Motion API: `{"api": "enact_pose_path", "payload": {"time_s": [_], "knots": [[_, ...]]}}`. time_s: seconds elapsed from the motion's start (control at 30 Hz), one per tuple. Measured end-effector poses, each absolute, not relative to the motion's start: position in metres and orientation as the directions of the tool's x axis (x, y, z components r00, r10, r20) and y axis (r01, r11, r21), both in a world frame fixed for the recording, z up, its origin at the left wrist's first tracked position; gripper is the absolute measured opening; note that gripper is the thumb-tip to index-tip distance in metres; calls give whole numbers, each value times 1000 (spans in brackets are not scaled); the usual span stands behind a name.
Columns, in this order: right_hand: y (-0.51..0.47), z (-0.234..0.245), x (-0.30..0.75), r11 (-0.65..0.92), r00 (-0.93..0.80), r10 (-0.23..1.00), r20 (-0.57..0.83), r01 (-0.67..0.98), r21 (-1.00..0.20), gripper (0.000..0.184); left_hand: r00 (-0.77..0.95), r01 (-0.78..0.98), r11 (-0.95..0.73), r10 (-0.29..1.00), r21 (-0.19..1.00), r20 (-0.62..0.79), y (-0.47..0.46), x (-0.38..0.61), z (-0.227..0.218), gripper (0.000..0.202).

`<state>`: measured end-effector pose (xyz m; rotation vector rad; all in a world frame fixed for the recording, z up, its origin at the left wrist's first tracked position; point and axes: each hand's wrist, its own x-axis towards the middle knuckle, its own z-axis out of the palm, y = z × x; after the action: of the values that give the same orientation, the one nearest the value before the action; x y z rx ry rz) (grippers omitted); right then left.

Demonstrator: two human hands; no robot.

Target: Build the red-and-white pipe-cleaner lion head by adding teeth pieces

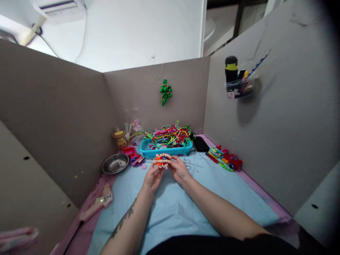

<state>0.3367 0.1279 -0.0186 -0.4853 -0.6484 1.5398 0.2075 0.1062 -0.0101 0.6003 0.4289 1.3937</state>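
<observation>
Between my two hands, just above the blue sheet, is a small orange and pale-peach pipe-cleaner figure (163, 160) with a dark blue eye-like spot. My left hand (154, 175) grips its left side with fingers closed. On its right side, my right hand (179, 169) pinches the edge. The figure's underside is partly hidden by my fingers. Right behind it stands a blue tray (151, 153) heaped with many-coloured pipe cleaners (172, 136). Scissors (187, 163) appear to lie on the sheet to the right of my hands.
A metal bowl (115, 163) with white bits and a purple figure (137, 160) are at left. Nearer lies a pink glue gun (99, 202) with a lit green light. Colourful figures (224, 158) and a black phone-like slab (201, 144) sit at right. Grey panels (156, 67) surround the table.
</observation>
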Motion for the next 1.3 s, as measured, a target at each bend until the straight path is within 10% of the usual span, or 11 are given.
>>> {"api": "enact_pose_path", "payload": {"time_s": [1.3], "knots": [[129,-19,343,-141,-208,977,56,-814,-563,20,187,-792,135,982,596,25,102,207,-4,34]]}}
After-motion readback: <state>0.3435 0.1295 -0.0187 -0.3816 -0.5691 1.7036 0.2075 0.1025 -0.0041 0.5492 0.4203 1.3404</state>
